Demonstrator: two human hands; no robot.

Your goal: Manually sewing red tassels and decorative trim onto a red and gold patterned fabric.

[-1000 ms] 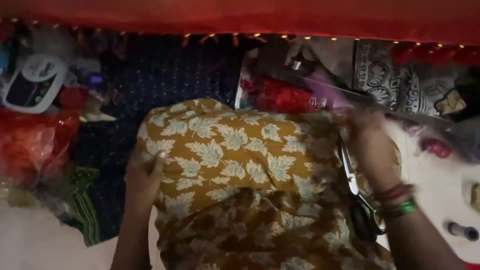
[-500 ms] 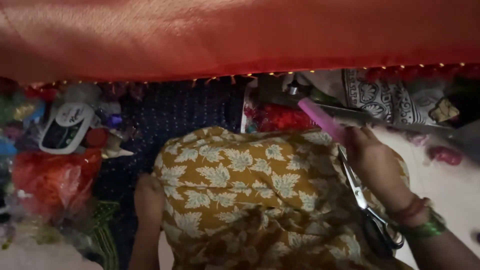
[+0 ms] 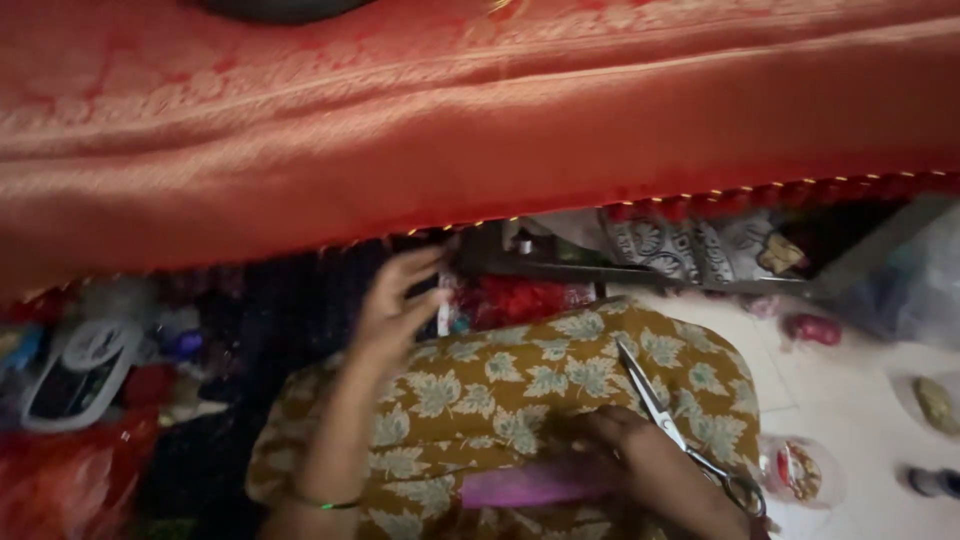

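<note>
A mustard cloth with a pale leaf print [image 3: 520,400] lies bunched in front of me. My left hand [image 3: 400,305] is lifted above its far edge with the fingers spread, and a small white object sits beside the fingertips. My right hand [image 3: 650,465] rests low on the cloth. It grips metal scissors [image 3: 665,415] whose blades point up and away. The fingers of that hand also lie on a flat pink strip [image 3: 530,485] on the cloth. My left wrist wears a thin green bangle [image 3: 325,503].
A red cloth with gold trim [image 3: 480,130] hangs across the whole upper half. Below it are dark fabric [image 3: 290,310], a white-and-black device [image 3: 75,370] at left, red bundles [image 3: 515,298], patterned cloth pieces [image 3: 690,250] and small packets on the white floor [image 3: 860,400] at right.
My left hand has risen off the mustard cloth toward the red one. My right hand, with the scissors and pink strip, has dropped lower. The red cloth now fills more of the view.
</note>
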